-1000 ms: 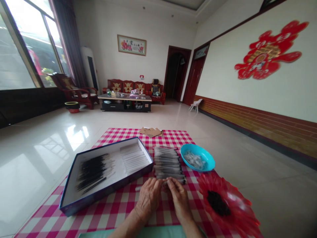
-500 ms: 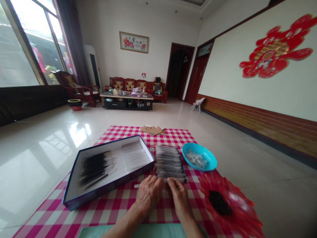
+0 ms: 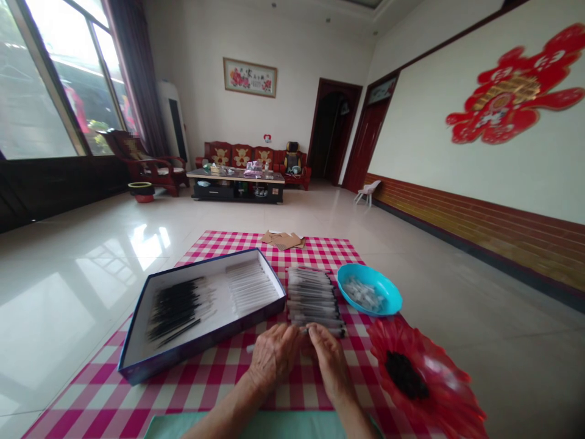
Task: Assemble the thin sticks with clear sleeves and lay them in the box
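Note:
My left hand (image 3: pixel 275 353) is closed round a pen, whose pale barrel end (image 3: pixel 250 349) sticks out at its left. My right hand (image 3: pixel 328 353) pinches at the pen's other end, close against the left fingers; what lies between the fingertips is mostly hidden. Just beyond both hands, finished-looking pens (image 3: pixel 311 296) with translucent barrels and dark ends lie in a row. To the left stands a shallow box (image 3: pixel 201 344) holding black refills with pale ends (image 3: pixel 176 310) and clear pen barrels (image 3: pixel 249 286).
A blue bowl (image 3: pixel 393 299) with small translucent pieces stands right of the row. Nearer me is a red petal-shaped dish (image 3: pixel 450 381) with small black parts (image 3: pixel 406 374). Torn cardboard (image 3: pixel 284 240) lies at the far edge of the checkered tablecloth (image 3: pixel 219 390); green cloth (image 3: pixel 274 427) is in front.
Both hands have barely shifted, still together on the pen. The pen's left end has dipped slightly, and the whole view has moved a touch.

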{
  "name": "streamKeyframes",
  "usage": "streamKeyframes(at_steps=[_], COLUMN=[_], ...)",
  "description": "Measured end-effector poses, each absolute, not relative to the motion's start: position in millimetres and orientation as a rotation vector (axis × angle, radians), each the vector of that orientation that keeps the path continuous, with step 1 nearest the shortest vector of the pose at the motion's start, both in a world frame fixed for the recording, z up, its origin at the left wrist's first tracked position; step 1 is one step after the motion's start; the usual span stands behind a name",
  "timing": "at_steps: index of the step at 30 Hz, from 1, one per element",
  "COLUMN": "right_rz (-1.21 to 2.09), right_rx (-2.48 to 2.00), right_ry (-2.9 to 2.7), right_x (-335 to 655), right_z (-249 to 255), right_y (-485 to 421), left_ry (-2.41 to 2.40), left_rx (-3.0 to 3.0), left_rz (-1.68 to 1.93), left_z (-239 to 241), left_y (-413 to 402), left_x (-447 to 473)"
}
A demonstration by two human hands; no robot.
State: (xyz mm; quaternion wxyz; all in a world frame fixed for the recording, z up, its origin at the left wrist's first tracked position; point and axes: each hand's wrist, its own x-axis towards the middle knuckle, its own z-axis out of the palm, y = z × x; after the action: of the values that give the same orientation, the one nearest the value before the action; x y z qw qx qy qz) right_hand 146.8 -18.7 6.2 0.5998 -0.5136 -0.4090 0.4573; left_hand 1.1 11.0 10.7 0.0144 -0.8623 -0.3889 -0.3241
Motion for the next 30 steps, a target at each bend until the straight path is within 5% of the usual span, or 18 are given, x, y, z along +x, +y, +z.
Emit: streamKeyframes(at_steps=[30], right_rz=[1.031], right_rx=[-1.145], right_ry=[-1.064], right_x=[147], right_z=[4], right_y=[-19], left_ry=[-1.241], left_rx=[-2.665], left_rz=[-1.063], left_z=[8], left_y=[14], left_x=[0])
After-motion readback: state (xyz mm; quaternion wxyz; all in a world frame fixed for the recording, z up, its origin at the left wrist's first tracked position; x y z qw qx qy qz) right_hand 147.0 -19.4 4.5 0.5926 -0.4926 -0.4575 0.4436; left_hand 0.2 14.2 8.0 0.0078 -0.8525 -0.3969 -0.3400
